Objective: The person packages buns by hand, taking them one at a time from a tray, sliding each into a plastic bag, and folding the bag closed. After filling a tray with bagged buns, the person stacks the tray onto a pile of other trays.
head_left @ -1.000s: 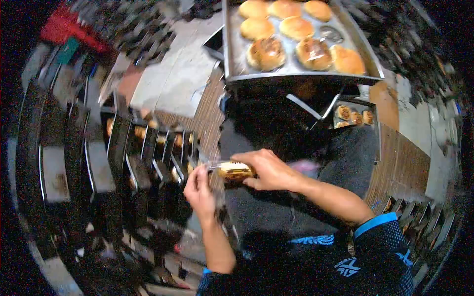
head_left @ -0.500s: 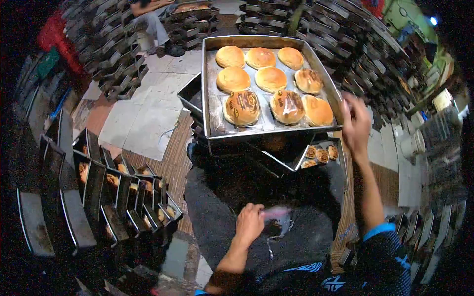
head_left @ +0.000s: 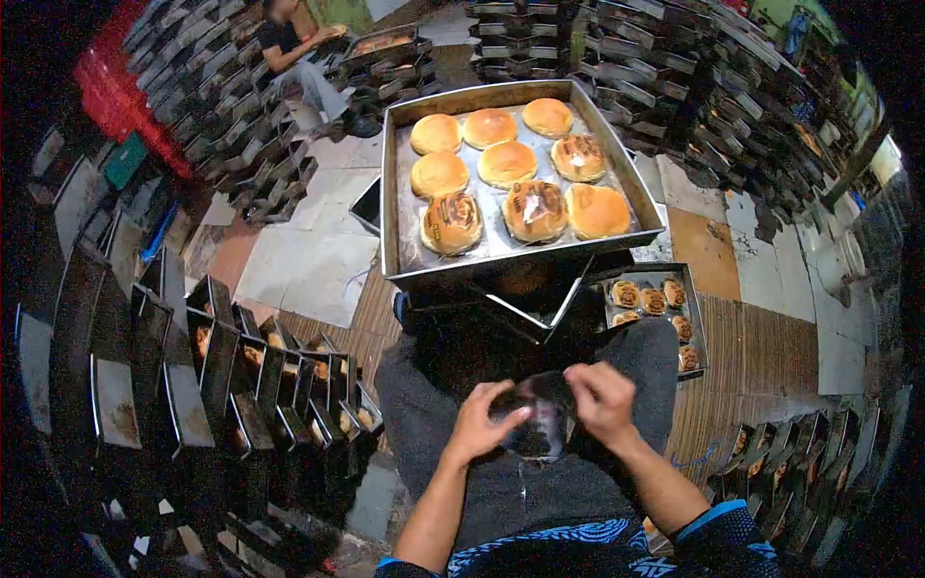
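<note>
Over my lap, my left hand (head_left: 485,421) has its thumb and fingers around the side of a clear plastic bag (head_left: 538,429). My right hand (head_left: 602,400) is closed at the bag's upper right edge, its fingers pinched together. Dark shapes show through the blurred plastic; whether they are contents or my trousers, I cannot tell. Beyond my knees a large metal tray (head_left: 520,265) holds several round buns. Three of them, such as the front middle bun (head_left: 536,211), have dark printed wrapping or markings; the others, like the front right bun (head_left: 597,211), are plain golden.
A lower tray (head_left: 701,332) of dark-swirled buns lies at the right. Stacked trays with buns (head_left: 255,414) stand at the left, and more stacks (head_left: 785,453) at the lower right. Another person (head_left: 299,58) sits at the back left near a further tray (head_left: 381,43).
My right hand has come down from the large tray's right edge to the bag by my left hand. The view has shifted, showing more of the lower right tray.
</note>
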A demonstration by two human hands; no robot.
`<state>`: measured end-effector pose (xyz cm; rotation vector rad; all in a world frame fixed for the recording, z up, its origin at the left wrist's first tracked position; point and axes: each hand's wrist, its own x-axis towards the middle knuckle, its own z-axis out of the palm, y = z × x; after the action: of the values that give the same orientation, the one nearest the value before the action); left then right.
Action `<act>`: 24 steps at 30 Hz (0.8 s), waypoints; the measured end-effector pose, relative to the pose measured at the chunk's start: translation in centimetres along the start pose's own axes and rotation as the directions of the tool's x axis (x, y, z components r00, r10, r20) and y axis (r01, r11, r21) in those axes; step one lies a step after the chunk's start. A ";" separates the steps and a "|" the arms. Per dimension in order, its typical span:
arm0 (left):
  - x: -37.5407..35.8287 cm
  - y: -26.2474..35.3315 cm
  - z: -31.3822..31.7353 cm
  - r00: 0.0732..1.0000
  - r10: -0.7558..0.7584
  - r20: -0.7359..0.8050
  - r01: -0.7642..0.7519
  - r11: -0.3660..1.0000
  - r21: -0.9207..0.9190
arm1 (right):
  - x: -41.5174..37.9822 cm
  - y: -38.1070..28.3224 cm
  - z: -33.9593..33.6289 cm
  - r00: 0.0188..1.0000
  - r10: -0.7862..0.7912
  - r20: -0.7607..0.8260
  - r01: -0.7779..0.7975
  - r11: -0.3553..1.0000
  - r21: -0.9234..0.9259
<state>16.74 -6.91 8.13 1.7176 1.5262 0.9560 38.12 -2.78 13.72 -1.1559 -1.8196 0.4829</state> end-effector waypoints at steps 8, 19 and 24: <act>3.4 0.6 0.0 0.890 -0.453 -0.050 0.086 0.275 -0.958 | 5.8 -5.1 -2.5 0.970 -0.126 -0.208 0.148 0.985 0.092; 2.3 -4.8 -4.5 0.692 -0.705 -0.156 -0.110 0.111 -0.988 | 29.6 8.4 -2.0 0.812 0.477 0.337 -0.030 0.610 -0.792; 1.8 -6.0 -4.2 0.747 -0.630 -0.212 -0.227 0.059 -0.972 | 29.3 3.8 -3.4 0.719 0.437 0.541 -0.156 0.859 -0.487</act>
<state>10.10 -4.38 5.49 0.0154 0.8166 1.8872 38.23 23.93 26.87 -1.7614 -2.4069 0.7853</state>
